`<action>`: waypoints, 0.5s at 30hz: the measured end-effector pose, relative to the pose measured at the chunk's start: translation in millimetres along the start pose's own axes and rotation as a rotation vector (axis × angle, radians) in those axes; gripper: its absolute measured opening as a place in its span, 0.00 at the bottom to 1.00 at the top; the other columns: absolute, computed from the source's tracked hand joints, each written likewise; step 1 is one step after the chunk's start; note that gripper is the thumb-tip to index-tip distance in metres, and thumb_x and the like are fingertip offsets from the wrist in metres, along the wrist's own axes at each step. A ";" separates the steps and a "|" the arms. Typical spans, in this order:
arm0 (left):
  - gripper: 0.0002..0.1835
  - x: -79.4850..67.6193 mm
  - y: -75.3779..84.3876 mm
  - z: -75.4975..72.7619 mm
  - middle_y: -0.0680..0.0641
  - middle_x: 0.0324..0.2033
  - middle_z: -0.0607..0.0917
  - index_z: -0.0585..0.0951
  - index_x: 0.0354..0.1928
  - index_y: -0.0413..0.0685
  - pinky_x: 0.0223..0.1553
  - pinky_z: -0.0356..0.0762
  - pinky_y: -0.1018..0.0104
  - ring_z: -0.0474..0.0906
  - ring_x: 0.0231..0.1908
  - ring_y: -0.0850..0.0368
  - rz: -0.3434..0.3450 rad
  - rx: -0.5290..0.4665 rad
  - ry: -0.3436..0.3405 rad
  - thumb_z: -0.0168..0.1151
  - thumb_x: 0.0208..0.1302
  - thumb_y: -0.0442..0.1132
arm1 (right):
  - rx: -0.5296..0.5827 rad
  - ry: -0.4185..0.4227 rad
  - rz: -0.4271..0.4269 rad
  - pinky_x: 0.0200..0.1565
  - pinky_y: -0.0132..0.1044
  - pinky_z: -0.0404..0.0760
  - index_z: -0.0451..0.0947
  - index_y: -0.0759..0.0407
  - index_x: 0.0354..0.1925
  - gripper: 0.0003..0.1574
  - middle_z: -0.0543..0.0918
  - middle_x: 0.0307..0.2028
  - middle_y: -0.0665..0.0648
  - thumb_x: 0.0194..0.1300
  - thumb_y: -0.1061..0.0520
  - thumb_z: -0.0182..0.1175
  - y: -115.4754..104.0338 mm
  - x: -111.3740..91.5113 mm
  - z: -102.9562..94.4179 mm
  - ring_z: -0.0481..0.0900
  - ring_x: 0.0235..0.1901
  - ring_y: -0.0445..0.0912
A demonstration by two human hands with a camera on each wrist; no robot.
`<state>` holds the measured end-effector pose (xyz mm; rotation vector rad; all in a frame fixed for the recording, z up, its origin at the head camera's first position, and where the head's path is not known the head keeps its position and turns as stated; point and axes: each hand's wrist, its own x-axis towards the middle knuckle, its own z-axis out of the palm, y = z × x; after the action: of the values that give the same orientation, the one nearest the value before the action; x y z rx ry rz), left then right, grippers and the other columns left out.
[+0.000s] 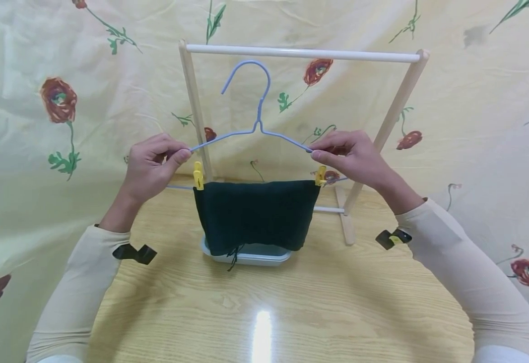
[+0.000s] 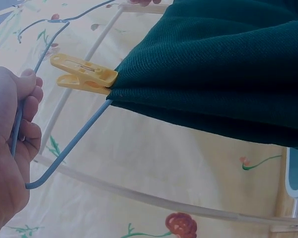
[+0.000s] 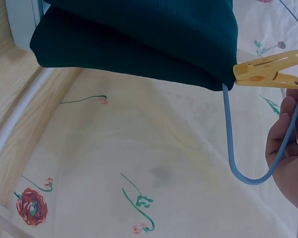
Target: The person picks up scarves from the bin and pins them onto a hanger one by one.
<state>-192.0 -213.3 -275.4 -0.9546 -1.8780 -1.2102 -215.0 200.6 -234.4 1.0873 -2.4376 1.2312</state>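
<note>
A blue wire clothes hanger [image 1: 261,101] is held up in front of me, its hook pointing upward. My left hand [image 1: 153,164] pinches its left shoulder, and my right hand [image 1: 348,156] pinches the right one. Over the hanger's bottom bar hangs a folded dark green cloth [image 1: 257,214] with some loose threads at its lower edge. One yellow clothespin [image 1: 198,176] clips the cloth's left top corner, and another yellow clothespin [image 1: 321,175] clips the right. In the left wrist view, fingers curl round the wire beside the clothespin [image 2: 84,73].
Behind the hanger stands a wooden rack with a white top rail [image 1: 301,52]. A pale blue-grey tray [image 1: 251,259] sits on the wood-grain table [image 1: 264,297], partly hidden by the cloth. A flowered curtain [image 1: 110,65] covers the back and sides.
</note>
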 end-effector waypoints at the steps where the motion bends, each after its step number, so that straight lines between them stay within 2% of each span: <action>1: 0.06 0.3 0.0 0.2 0.56 0.26 0.80 0.86 0.36 0.27 0.24 0.60 0.75 0.67 0.26 0.63 -0.001 0.004 -0.003 0.67 0.57 0.16 | 0.007 0.001 0.002 0.40 0.27 0.83 0.88 0.64 0.48 0.10 0.88 0.40 0.48 0.69 0.64 0.66 -0.1 0.1 -0.2 0.79 0.37 0.45; 7: 0.07 1.8 -0.2 2.3 0.54 0.25 0.80 0.87 0.36 0.28 0.23 0.58 0.73 0.67 0.26 0.62 -0.017 0.015 -0.010 0.67 0.57 0.16 | 0.059 0.012 -0.008 0.42 0.28 0.84 0.88 0.67 0.46 0.10 0.88 0.39 0.52 0.68 0.66 0.66 -1.3 -0.3 -0.7 0.80 0.36 0.45; 12: 0.04 3.0 0.9 3.8 0.54 0.25 0.81 0.88 0.35 0.30 0.25 0.60 0.73 0.68 0.27 0.62 -0.039 0.034 -0.016 0.68 0.59 0.19 | 0.062 0.052 -0.048 0.35 0.26 0.83 0.87 0.68 0.44 0.08 0.86 0.37 0.54 0.68 0.68 0.65 -1.9 -2.2 0.7 0.80 0.33 0.45; 15: 0.04 4.7 1.6 4.7 0.49 0.26 0.83 0.88 0.35 0.30 0.28 0.64 0.72 0.70 0.28 0.63 -0.030 0.056 -0.023 0.69 0.59 0.20 | 0.058 0.085 -0.059 0.30 0.26 0.80 0.88 0.68 0.44 0.08 0.86 0.36 0.55 0.67 0.69 0.65 -3.1 -3.8 0.3 0.78 0.32 0.45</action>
<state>-193.7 -207.4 -272.3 -0.9170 -1.9410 -1.1621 -210.2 201.2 -234.5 1.0907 -2.3047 1.3095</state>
